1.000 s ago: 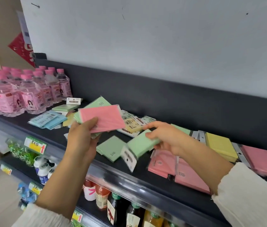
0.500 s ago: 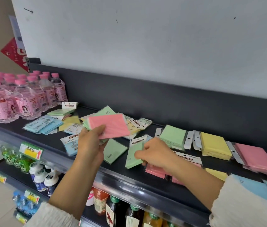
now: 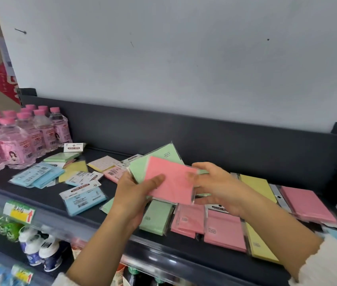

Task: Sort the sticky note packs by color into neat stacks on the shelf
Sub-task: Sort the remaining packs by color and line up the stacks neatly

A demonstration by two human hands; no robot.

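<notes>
Left of held pink pack [image 3: 171,182], pink-capped bottles [image 3: 19,141].

Even, soft bright light, faint shadows, motion blur on the right hand [image 3: 219,188], wide-angle bowing at the edges.
</notes>
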